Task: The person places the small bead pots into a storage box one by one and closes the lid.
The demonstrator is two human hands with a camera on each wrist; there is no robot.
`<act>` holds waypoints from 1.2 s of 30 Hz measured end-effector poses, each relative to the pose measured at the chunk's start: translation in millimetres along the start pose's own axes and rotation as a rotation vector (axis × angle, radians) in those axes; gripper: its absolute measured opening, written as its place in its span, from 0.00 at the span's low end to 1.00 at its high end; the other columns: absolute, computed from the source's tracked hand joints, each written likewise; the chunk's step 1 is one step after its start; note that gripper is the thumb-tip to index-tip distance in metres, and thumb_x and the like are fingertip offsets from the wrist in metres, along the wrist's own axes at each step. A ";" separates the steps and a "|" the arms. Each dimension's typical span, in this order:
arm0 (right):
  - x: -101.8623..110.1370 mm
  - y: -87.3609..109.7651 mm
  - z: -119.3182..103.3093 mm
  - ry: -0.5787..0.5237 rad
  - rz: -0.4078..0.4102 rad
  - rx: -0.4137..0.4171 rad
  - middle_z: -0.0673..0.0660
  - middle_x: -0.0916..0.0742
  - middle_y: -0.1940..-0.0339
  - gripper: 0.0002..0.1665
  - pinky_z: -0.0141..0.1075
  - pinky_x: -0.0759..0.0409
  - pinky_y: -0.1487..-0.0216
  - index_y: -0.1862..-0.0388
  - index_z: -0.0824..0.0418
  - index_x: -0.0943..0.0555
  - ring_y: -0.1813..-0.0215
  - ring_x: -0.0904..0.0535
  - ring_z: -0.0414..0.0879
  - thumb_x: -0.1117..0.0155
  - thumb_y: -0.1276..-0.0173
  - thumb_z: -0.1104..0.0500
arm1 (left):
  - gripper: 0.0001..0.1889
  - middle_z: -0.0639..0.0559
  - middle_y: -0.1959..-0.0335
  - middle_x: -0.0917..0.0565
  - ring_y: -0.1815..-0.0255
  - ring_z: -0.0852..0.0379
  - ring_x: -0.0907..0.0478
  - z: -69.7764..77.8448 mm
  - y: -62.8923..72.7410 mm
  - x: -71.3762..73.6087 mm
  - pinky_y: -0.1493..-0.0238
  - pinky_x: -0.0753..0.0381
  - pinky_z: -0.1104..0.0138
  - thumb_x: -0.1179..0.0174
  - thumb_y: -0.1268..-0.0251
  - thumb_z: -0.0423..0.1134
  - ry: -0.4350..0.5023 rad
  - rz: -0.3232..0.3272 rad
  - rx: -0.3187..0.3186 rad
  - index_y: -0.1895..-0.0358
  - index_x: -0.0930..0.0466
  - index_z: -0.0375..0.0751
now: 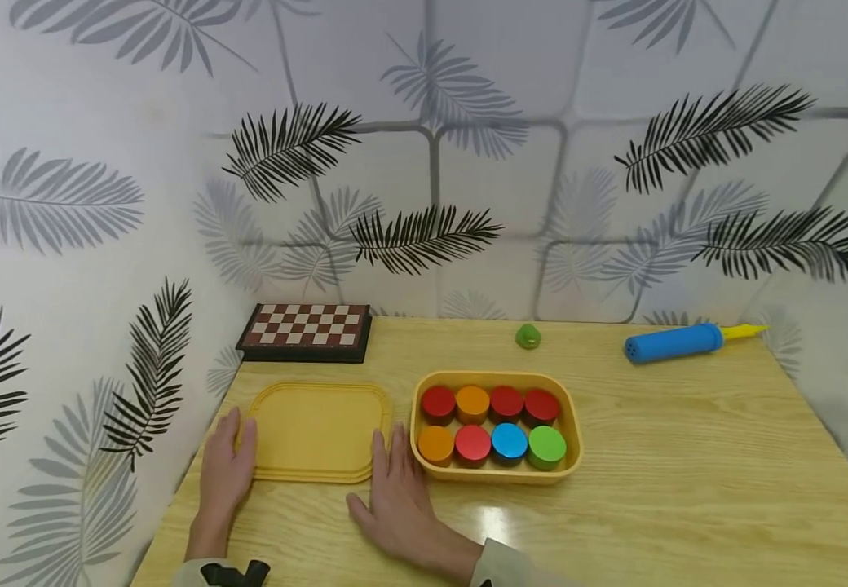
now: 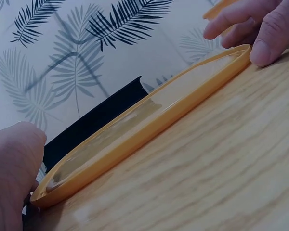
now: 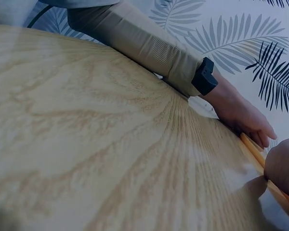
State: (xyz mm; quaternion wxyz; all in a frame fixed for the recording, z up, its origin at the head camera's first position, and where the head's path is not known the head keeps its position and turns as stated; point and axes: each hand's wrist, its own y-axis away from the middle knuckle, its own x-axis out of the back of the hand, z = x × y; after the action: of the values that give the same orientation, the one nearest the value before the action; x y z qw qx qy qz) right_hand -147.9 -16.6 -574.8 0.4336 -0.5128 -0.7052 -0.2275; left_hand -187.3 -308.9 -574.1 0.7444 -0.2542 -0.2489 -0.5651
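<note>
A flat yellow lid (image 1: 321, 432) with rounded corners lies on the table. My left hand (image 1: 227, 466) rests at its left edge, fingers fairly straight. At the lid's lower right corner is my right hand (image 1: 404, 509), fingers extended into the space between the lid and a yellow tub (image 1: 497, 477). In the left wrist view the lid (image 2: 149, 127) spans between the left hand (image 2: 14, 163) and the right hand (image 2: 260, 29), whose thumb appears to touch its end. The tub holds several round-capped pots, among them red, orange, a blue cap (image 1: 510, 441) and a green cap (image 1: 546, 446).
Behind the lid lies a checkered board box (image 1: 306, 330) with dark sides. A small green object (image 1: 528, 336) sits near the wall. Toward the back right lies a blue hand pump (image 1: 675, 342) with a yellow nozzle. Leaf-patterned wall covering borders the wooden table (image 1: 688, 505).
</note>
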 end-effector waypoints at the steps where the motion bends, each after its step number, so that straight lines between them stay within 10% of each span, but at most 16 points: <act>1: -0.8 -1.2 -0.4 -0.004 -0.015 -0.016 0.76 0.53 0.15 0.56 0.62 0.44 0.19 0.13 0.63 0.56 0.14 0.60 0.67 0.42 0.24 0.36 | 0.36 0.28 0.16 0.50 0.17 0.24 0.59 0.2 -0.8 0.0 0.21 0.58 0.32 0.60 0.13 0.56 0.001 -0.004 -0.006 0.16 0.48 0.33; 14: 1.0 -0.4 -1.1 -0.034 0.011 0.041 0.77 0.43 0.17 0.51 0.59 0.43 0.18 0.14 0.68 0.51 0.15 0.52 0.67 0.38 0.24 0.48 | 0.37 0.38 0.18 0.39 0.17 0.36 0.46 6.0 -1.8 3.0 0.19 0.45 0.43 0.55 0.16 0.60 0.184 0.020 0.070 0.18 0.41 0.38; 25: 5.1 11.9 6.4 0.056 0.341 0.328 0.74 0.34 0.20 0.46 0.51 0.25 0.27 0.20 0.74 0.39 0.21 0.33 0.63 0.30 0.31 0.62 | 0.39 0.52 0.17 0.40 0.15 0.52 0.51 28.0 8.8 24.1 0.15 0.50 0.56 0.47 0.21 0.62 0.458 0.022 0.284 0.17 0.42 0.44; 30: 12.4 14.5 5.7 -0.045 0.425 0.392 0.74 0.40 0.17 0.49 0.44 0.26 0.27 0.18 0.76 0.47 0.21 0.33 0.60 0.33 0.27 0.59 | 0.36 0.51 0.18 0.37 0.16 0.54 0.46 49.1 16.0 31.0 0.18 0.45 0.66 0.46 0.20 0.58 0.490 0.077 0.257 0.19 0.38 0.43; 36: 27.2 21.2 10.9 -0.368 0.367 0.345 0.69 0.55 0.13 0.54 0.37 0.51 0.17 0.15 0.73 0.62 0.14 0.51 0.62 0.39 0.20 0.53 | 0.30 0.44 0.20 0.33 0.18 0.52 0.41 83.6 29.3 18.8 0.29 0.34 0.81 0.43 0.19 0.46 0.641 0.212 0.068 0.22 0.34 0.36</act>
State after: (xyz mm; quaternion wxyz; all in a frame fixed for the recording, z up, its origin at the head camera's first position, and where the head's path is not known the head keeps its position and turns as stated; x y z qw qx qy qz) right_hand -135.1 13.9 -560.1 0.4133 -0.5830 -0.6956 0.0745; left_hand -161.4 -260.4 -502.1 0.8474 -0.0628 0.0069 -0.5272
